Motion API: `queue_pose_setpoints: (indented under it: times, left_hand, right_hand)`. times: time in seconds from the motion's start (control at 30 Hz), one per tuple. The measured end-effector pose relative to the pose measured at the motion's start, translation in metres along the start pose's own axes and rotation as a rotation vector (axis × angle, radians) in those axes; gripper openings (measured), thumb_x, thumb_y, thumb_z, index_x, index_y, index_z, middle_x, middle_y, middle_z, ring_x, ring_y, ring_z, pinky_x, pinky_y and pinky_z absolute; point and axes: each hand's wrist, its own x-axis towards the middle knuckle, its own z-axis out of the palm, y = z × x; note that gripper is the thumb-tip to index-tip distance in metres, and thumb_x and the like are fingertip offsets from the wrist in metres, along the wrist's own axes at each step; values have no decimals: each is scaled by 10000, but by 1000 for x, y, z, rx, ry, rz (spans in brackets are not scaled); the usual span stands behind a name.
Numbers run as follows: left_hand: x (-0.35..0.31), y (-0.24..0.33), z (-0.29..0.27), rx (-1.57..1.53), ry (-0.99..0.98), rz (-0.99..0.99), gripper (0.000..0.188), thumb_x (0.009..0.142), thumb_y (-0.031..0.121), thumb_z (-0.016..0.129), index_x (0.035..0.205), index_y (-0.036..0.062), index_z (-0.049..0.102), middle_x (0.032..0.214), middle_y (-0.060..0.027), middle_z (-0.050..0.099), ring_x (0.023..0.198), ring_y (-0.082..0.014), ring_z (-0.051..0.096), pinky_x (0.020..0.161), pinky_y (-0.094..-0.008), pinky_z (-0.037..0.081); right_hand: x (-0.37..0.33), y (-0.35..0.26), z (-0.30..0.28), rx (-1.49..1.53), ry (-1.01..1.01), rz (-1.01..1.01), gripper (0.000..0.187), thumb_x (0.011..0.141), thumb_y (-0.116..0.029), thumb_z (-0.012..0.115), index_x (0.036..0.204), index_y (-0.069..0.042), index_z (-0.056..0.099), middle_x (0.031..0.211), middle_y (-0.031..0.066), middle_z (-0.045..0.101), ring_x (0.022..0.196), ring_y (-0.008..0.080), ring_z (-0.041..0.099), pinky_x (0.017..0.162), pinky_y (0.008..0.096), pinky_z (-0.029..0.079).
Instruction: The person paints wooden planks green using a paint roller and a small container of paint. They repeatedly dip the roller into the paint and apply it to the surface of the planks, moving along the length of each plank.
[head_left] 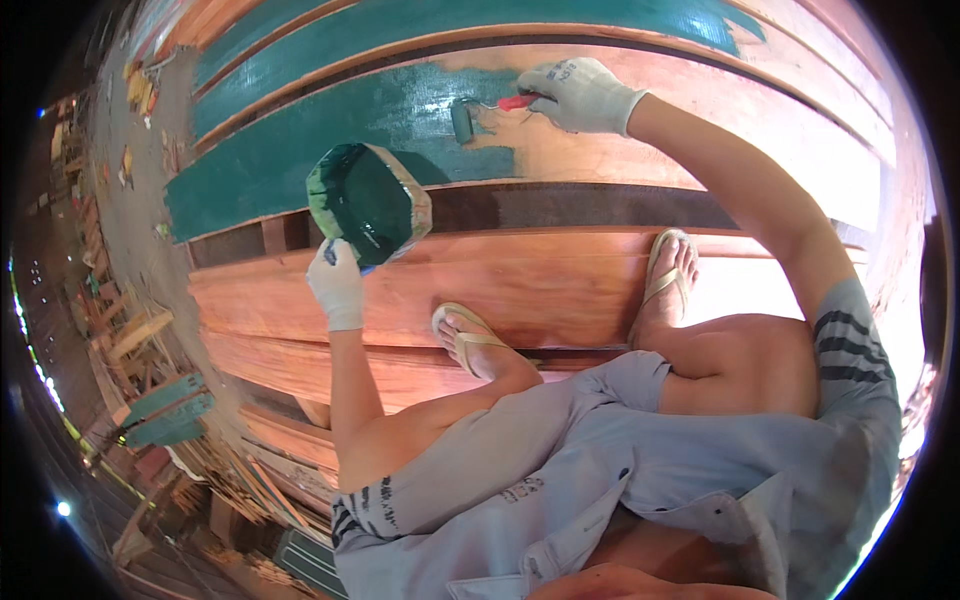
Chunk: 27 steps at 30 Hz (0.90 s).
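Note:
My right hand (580,95), in a white glove, is closed round the red handle of a small paint roller (463,121). The roller's head rests on a wooden plank (600,150), at the ragged edge between green paint and bare wood. Green covers the plank's left part; its right part is bare. My left hand (336,285), also gloved, grips the near rim of a paint container (420,212) with many flat sides. Dark green paint (370,205) lies inside it, and the container is tilted toward me.
Beyond lies another plank (420,35), mostly green. My sandalled feet (470,340) stand on an unpainted plank (560,265) nearer me, with dark gaps between the boards. Scrap wood (140,335) and green-painted pieces (170,410) lie on the ground at left.

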Motion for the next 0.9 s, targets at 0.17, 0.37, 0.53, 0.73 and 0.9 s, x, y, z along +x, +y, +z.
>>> queue_pose_setpoints:
  times: [0.17,0.37,0.53,0.73,0.9]
  left_hand:
    - [-17,-32,-29,-46,-3,-116,323,978,220,584,996,-79,705,753,-139,684,691,-166,573,670,-383,490]
    - [-34,-45,-42,-167,14,-165,321,1014,179,564,1076,-100,709,863,-88,741,759,-136,613,713,-335,515]
    - [-57,-60,-47,-233,27,-247,337,1037,161,562,1147,-124,703,951,-99,760,828,-144,678,745,-315,538]
    - [-72,-60,-51,-204,42,-278,317,1040,163,563,1099,-114,705,902,-86,738,781,-128,635,706,-315,527]
    - [-86,-81,-46,-190,60,-298,312,1039,163,564,1067,-116,698,859,-77,723,761,-115,611,682,-319,517]
  right_hand:
    - [-34,18,1,-182,-121,-5,376,1040,-295,541,1394,-210,636,1101,95,720,988,311,706,822,472,547]
    - [-145,89,-33,-266,-108,84,381,1051,-266,536,1422,-211,608,974,87,679,858,316,696,729,447,539]
    - [-238,130,-64,-247,-97,230,375,1014,-222,595,1386,-194,630,950,96,682,815,324,694,700,443,552]
    - [-193,87,-53,5,24,212,354,1005,-218,620,1351,-151,653,923,114,677,788,338,691,690,447,547]
    - [-86,31,-7,55,111,1,335,1040,-269,577,1337,-132,646,953,107,693,831,336,698,690,447,547]
